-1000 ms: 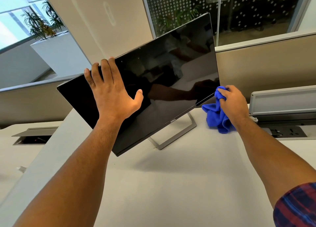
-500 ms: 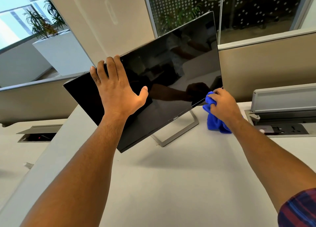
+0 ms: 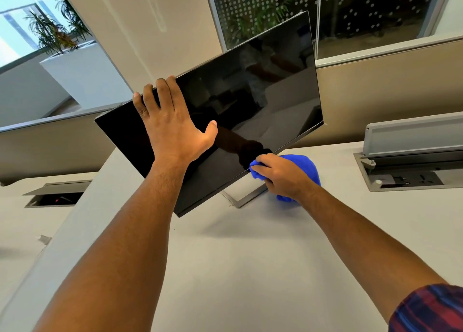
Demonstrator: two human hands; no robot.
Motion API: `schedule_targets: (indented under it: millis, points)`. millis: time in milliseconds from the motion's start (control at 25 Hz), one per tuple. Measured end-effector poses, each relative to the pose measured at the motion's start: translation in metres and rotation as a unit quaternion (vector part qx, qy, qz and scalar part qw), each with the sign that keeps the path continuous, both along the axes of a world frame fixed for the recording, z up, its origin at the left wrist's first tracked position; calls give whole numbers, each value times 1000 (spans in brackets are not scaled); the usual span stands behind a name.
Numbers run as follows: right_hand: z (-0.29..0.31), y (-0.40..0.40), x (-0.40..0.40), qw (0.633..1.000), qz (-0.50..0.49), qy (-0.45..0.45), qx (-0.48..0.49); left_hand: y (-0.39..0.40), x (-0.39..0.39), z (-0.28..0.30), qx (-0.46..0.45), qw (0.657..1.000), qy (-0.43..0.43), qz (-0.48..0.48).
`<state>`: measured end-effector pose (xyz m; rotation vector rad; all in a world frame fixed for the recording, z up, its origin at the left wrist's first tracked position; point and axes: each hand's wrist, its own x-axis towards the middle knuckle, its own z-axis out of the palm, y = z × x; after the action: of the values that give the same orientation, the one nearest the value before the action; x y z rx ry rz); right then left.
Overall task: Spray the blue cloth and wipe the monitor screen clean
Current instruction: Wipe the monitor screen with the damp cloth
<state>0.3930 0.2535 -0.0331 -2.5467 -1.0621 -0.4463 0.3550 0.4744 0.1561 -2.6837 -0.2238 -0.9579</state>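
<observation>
A black flat monitor stands on a silver frame stand on the white desk, its dark screen facing me. My left hand lies flat on the screen's left half, with the fingertips over the top edge and the thumb spread. My right hand grips a bunched blue cloth and holds it against the monitor's bottom edge, right of the middle. No spray bottle is in view.
An open cable box with a raised grey lid and sockets sits in the desk at the right. Another open hatch lies at the left. A beige partition runs behind the monitor.
My right hand has carried the blue cloth leftward along the monitor's bottom edge, from the lower right corner toward the middle. My left hand stays flat on the screen.
</observation>
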Motion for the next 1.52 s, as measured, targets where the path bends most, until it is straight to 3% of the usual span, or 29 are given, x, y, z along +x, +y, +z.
schedule_targets:
  millis: [80, 200, 400, 560, 680, 800, 1120, 1320, 1520]
  points:
    - [6, -6, 5, 1000, -9, 23, 14, 1, -1, 0, -1, 1000, 1, -5]
    - [12, -40, 20, 985, -98, 39, 139, 3, -2, 0, 4, 1000, -2, -12]
    - [17, -78, 46, 988, -150, 20, 40, 7, 0, 0, 11, 1000, -5, -19]
    - [11, -101, 65, 933, -319, 53, 160, 9, 0, -1, 14, 1000, -8, -25]
    - [12, -108, 80, 891, -374, 96, 240, 8, 1, -2, 16, 1000, -14, -23]
    - [12, -97, 75, 881, -369, 109, 277, 7, 3, -2, 12, 1000, -12, -20]
    - [4, -16, 15, 976, -191, 60, 89, 6, -1, 2, 5, 1000, 0, -17]
    - [2, 38, -19, 990, -128, 38, 42, 6, -11, 11, 15, 999, 28, -17]
    - [1, 93, -58, 993, -103, 18, 56, 7, -20, 22, 32, 997, 65, -27]
